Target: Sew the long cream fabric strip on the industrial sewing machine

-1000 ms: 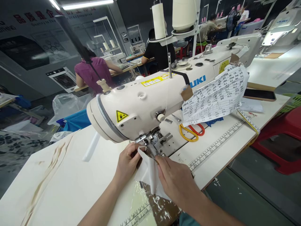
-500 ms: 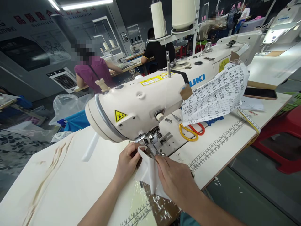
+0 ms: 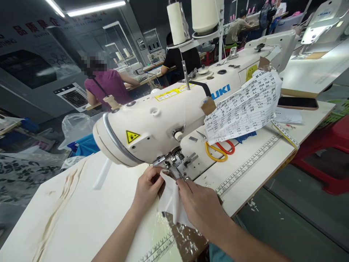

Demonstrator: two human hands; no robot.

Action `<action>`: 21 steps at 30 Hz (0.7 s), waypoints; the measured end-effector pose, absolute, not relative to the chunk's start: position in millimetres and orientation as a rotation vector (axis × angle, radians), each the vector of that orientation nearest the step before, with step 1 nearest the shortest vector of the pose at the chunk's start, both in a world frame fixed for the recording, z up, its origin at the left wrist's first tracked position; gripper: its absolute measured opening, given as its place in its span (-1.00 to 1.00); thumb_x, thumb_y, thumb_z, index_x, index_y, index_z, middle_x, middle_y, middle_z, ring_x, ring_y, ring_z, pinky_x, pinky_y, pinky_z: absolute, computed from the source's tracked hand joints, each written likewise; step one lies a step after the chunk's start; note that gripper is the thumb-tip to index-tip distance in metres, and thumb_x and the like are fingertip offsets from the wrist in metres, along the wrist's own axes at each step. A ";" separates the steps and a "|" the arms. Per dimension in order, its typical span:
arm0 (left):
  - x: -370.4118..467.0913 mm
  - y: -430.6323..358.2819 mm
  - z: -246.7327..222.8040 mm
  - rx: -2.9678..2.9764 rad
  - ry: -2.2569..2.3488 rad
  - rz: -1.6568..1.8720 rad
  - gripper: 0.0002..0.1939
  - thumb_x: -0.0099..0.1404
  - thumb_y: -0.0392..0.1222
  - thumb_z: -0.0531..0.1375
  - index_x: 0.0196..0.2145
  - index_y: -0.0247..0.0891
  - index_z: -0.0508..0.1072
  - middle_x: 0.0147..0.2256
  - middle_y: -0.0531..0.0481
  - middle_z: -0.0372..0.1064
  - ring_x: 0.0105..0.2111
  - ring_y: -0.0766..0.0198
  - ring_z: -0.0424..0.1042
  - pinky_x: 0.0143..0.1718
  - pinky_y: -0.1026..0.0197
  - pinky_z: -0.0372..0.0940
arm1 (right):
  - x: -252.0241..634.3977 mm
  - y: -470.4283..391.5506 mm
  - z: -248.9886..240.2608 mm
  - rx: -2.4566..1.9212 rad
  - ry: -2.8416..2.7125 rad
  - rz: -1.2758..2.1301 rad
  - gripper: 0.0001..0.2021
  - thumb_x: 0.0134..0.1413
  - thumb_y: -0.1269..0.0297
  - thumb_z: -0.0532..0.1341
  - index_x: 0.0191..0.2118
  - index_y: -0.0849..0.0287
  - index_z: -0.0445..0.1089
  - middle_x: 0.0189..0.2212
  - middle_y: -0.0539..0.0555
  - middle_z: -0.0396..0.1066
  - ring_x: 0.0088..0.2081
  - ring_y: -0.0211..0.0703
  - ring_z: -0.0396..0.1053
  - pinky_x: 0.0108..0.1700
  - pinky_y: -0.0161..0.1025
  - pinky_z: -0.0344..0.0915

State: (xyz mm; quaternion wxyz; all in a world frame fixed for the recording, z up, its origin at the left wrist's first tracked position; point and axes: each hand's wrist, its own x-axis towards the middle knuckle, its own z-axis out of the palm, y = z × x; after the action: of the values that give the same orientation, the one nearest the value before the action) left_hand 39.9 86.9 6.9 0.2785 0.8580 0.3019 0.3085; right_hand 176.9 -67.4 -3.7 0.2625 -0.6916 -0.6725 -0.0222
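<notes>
1. two hands at the needle area of a cream juki sewing machine (image 3: 163,120), both on one piece of white fabric (image 3: 170,200).
2. left hand (image 3: 147,187): fingers curled, pinching the fabric's upper left edge just beside the presser foot (image 3: 174,169).
3. right hand (image 3: 200,207): lies over the fabric's right side, fingertips (image 3: 181,182) closed on the fabric at the foot; exact grip partly hidden, probably a pinch.
4. fabric hangs from the foot toward the table's near edge, over a worn brown patch (image 3: 185,238) covered with shiny tape.
5. orange-handled scissors (image 3: 219,149) lie on the machine bed, well right of the hands, partly under a handwritten paper sheet (image 3: 242,107) taped to the machine arm.
6. printed ruler strip (image 3: 245,173) runs along the white table (image 3: 81,214).
7. two thread cones (image 3: 191,18) stand behind the machine.
</notes>
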 end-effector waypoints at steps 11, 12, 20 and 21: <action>38.3 89.4 6.4 2.180 0.946 0.777 -0.75 0.25 -0.01 0.19 -0.39 -0.21 0.57 -0.35 -0.01 0.49 -0.35 0.22 0.45 -0.35 0.28 0.32 | 175.8 -72.0 -0.4 -1.878 -1.821 0.054 -0.63 0.16 0.59 0.17 0.08 0.29 0.22 -0.25 0.13 0.42 -0.32 0.04 0.47 -0.45 -0.06 0.47; 37.8 89.5 6.5 2.185 0.951 0.768 -0.74 0.26 -0.01 0.19 -0.38 -0.21 0.58 -0.34 -0.01 0.50 -0.34 0.22 0.46 -0.34 0.28 0.32 | 175.7 -72.3 0.0 -1.878 -1.821 0.057 -0.63 0.17 0.59 0.17 0.09 0.29 0.22 -0.25 0.13 0.42 -0.32 0.05 0.47 -0.46 -0.06 0.47; 37.9 89.2 5.9 2.187 0.946 0.770 -0.74 0.26 0.01 0.20 -0.40 -0.20 0.57 -0.38 -0.01 0.49 -0.32 0.18 0.47 -0.31 0.25 0.34 | 176.4 -70.9 -2.6 -1.858 -1.790 0.078 -0.67 0.19 0.58 0.12 0.07 0.30 0.25 -0.28 0.14 0.45 -0.33 0.06 0.49 -0.46 -0.04 0.47; 38.2 88.9 5.7 2.185 0.942 0.773 -0.74 0.26 0.01 0.20 -0.40 -0.20 0.57 -0.38 -0.01 0.49 -0.33 0.19 0.47 -0.32 0.25 0.34 | 176.7 -70.4 -2.5 -1.860 -1.797 0.081 -0.68 0.20 0.58 0.11 0.06 0.29 0.26 -0.28 0.13 0.44 -0.33 0.06 0.49 -0.47 -0.05 0.46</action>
State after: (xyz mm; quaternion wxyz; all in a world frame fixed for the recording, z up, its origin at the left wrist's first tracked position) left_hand 38.2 88.9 5.7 0.3144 0.8292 0.3572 0.2932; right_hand 176.7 -70.4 -2.5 0.2736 -0.6915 -0.6679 0.0302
